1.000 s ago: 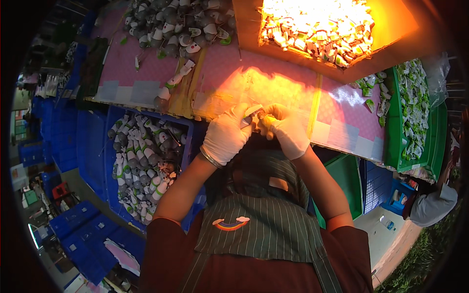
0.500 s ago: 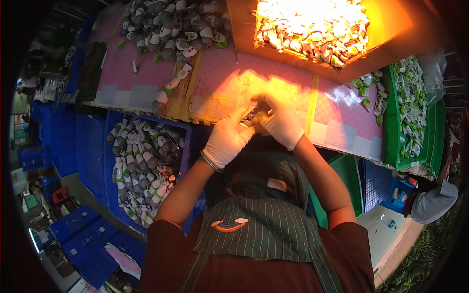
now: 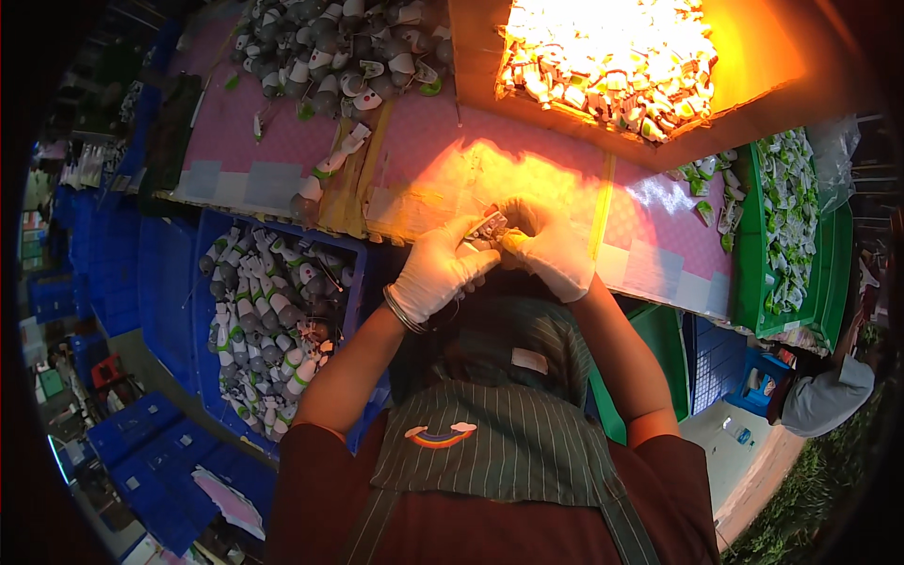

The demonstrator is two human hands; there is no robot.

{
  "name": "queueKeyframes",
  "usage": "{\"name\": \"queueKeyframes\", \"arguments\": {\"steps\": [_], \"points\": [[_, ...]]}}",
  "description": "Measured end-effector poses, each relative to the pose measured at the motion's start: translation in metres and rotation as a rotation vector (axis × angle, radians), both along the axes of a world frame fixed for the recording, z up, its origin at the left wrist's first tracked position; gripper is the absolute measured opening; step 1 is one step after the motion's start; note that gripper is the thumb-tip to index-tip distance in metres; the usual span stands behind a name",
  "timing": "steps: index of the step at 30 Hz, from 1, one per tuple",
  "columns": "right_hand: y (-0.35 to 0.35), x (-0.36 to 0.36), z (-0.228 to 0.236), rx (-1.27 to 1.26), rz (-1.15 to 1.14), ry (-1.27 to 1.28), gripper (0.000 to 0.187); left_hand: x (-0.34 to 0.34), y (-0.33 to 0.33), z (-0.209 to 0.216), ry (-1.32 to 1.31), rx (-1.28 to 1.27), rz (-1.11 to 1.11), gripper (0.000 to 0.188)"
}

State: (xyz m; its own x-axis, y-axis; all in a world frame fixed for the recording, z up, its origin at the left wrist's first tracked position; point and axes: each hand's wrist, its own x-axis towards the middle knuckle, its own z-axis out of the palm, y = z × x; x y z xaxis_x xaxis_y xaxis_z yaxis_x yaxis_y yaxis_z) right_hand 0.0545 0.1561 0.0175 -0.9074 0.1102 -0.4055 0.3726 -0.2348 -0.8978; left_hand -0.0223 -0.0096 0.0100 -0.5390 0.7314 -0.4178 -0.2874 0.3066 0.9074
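My left hand (image 3: 431,273), in a white glove, pinches a small part with a pale rim and a dark, detailed inner face (image 3: 488,228). My right hand (image 3: 554,252), also gloved, closes in from the other side with its fingertips against the same part. Something yellow shows at the right fingertips; whether it is a glove tip or a separate piece I cannot make out. Both hands are over the near edge of the pink-topped table (image 3: 424,141), under warm light. One grey-and-white piece with a green band (image 3: 330,169) lies left of them.
A carton (image 3: 603,132) of small white-and-green parts glows brightly at the back. Grey-and-white pieces (image 3: 330,56) pile up at the back left, and more fill a blue crate (image 3: 353,292) below. A green tray (image 3: 761,235) of green-and-white parts stands right. A person in grey (image 3: 829,395) is at far right.
The right hand has turned and drawn slightly down and right, so the small part between my fingers shows more. The left hand stays nearly in place.
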Motion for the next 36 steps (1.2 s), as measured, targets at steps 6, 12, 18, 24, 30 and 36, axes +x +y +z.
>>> {"name": "queueKeyframes", "arguments": {"steps": [6,12,18,24,30,36], "points": [[0.004,-0.002,-0.005,-0.119,-0.019,-0.028,0.024,0.0,0.002,-0.006,0.33,0.016,-0.037,0.041],[-0.001,-0.005,-0.003,0.113,0.001,-0.059,0.025,0.0,0.002,-0.034,0.657,0.207,0.083,0.04],[0.1,-0.053,0.03,1.069,-0.2,0.328,0.015,-0.016,0.007,-0.013,0.211,0.102,0.176,0.043],[0.196,-0.151,0.031,1.765,-0.121,0.117,0.027,0.001,0.008,-0.011,0.174,0.096,0.184,0.038],[0.194,-0.149,0.037,1.753,-0.178,0.155,0.026,0.002,-0.002,0.002,-0.1,0.098,0.21,0.04],[0.183,-0.146,0.047,1.727,-0.157,0.144,0.026,-0.004,-0.01,-0.006,-0.216,0.131,0.197,0.042]]}}
